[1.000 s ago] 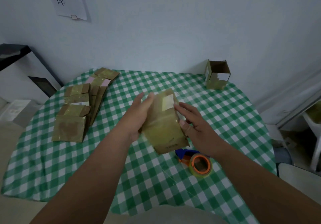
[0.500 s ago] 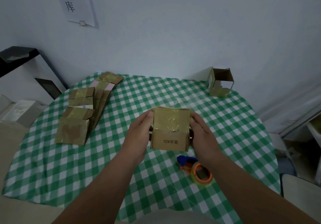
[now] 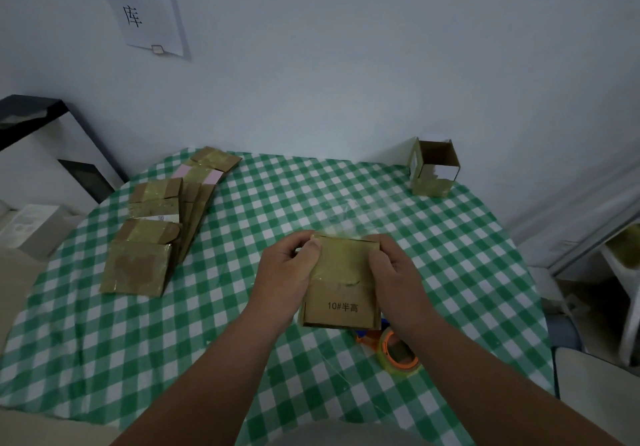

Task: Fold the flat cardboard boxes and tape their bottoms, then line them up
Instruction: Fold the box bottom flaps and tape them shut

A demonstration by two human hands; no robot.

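A small brown cardboard box (image 3: 341, 283), partly wrapped in glossy clear tape and printed "10#半高" on its near face, is held above the round table with the green-and-white checked cloth (image 3: 242, 307), just below the middle of the view. The left hand (image 3: 285, 272) grips the box's upper left corner, its thumb pressed on the front face and its fingers curled round the far edge. The right hand (image 3: 394, 276) grips the upper right corner in the same way, fingers curled over the top edge. The box is tilted with its top leaning away from the person.

At about five o'clock from the box, just beside and partly under its lower edge, an orange-and-blue tape dispenser with a roll of clear tape (image 3: 394, 350) lies on the cloth.

At nine to ten o'clock, well apart, a spread pile of flat brown cardboard boxes (image 3: 162, 224) lies overlapped in a row running toward the wall; some carry tape and one shows a pink patch.

At one o'clock, near the far rim of the table, an upright folded cardboard box with an open top (image 3: 433, 170) stands by the wall.

At eleven o'clock, high on the pale wall, hangs a white paper sign with black characters (image 3: 145, 5).
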